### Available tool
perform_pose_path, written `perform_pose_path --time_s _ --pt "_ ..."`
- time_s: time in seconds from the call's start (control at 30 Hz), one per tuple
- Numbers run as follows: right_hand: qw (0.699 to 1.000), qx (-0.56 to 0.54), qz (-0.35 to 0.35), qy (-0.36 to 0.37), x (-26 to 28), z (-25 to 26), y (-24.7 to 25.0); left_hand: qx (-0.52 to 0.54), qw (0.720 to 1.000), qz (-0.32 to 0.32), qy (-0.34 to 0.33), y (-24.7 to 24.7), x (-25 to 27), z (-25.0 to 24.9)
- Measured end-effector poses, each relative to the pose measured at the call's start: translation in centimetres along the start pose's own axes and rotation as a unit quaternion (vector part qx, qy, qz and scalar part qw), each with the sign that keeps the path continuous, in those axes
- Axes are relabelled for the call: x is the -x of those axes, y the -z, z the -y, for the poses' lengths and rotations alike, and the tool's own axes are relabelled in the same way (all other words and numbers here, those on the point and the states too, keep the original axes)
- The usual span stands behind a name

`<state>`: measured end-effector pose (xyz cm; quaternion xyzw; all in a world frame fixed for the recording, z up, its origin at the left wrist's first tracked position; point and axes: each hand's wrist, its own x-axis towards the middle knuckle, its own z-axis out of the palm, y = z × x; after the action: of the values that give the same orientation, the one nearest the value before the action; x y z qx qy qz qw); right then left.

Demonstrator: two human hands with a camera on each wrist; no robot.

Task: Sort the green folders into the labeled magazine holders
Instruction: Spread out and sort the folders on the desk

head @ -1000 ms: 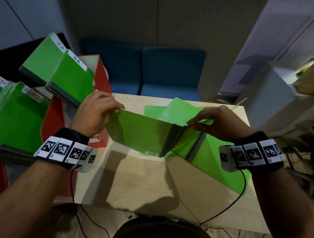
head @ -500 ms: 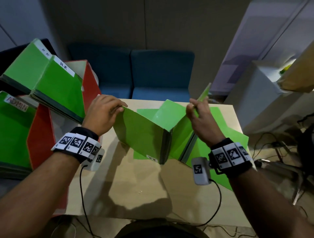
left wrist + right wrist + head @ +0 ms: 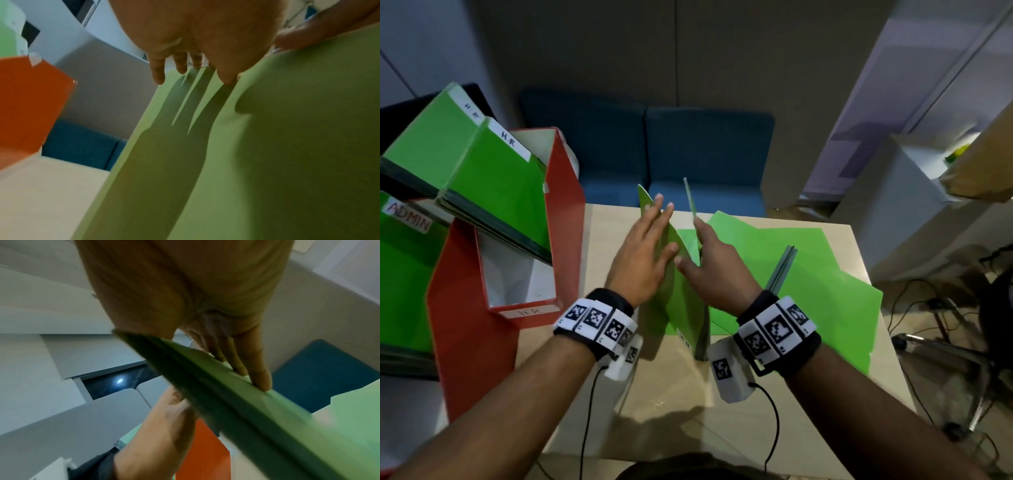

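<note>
Right now a green folder stands on edge on the worktop, spine near the person, long axis running away from them. The left hand lies flat and relaxed against its left cover; the right hand seems to pinch the other cover, though blur hides the grip. The red HR magazine holder sits just left, nearer the left hand. More green folders lie flat beyond; blue seats behind.
</note>
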<state>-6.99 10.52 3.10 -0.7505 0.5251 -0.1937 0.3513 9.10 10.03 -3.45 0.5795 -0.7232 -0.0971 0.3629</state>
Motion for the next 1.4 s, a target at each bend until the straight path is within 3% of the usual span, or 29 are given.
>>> perform_pose_path --time_s 0.2,0.53,0.63,0.8,1.0,1.13,1.27,1.4 --pt "0.998 -0.021 -0.022 0.059 -0.8 0.6 -0.7 0.126 0.988 0.041 0.081 -2.7 1.9 -1.0" --pt "0.961 -0.197 -0.147 0.127 -0.1 1.0 3.5 0.077 0.969 0.100 0.215 -2.1 3.7 3.2" --pt "0.943 -0.245 -0.166 0.150 0.1 0.0 4.3 0.084 0.954 0.079 0.277 -1.2 3.6 4.4" --pt "0.914 -0.300 -0.229 0.148 -1.3 -2.7 5.6 0.177 0.905 0.033 0.385 1.4 3.0 6.3" --pt "0.950 -0.192 -0.217 0.117 -5.1 -5.8 4.8 0.164 0.914 -0.100 0.357 8.5 1.9 6.0" --pt "0.973 -0.133 -0.177 0.068 -8.0 -6.2 1.5 0.146 0.928 -0.138 0.313 13.5 2.2 4.9" --pt "0.983 -0.118 -0.120 0.067 -11.4 -4.3 -2.8 0.120 0.930 -0.203 0.281 17.7 2.4 3.4" --pt "0.987 -0.128 -0.073 0.069 -14.1 -0.1 -7.1 0.013 0.946 -0.242 0.216 21.9 2.2 2.6"
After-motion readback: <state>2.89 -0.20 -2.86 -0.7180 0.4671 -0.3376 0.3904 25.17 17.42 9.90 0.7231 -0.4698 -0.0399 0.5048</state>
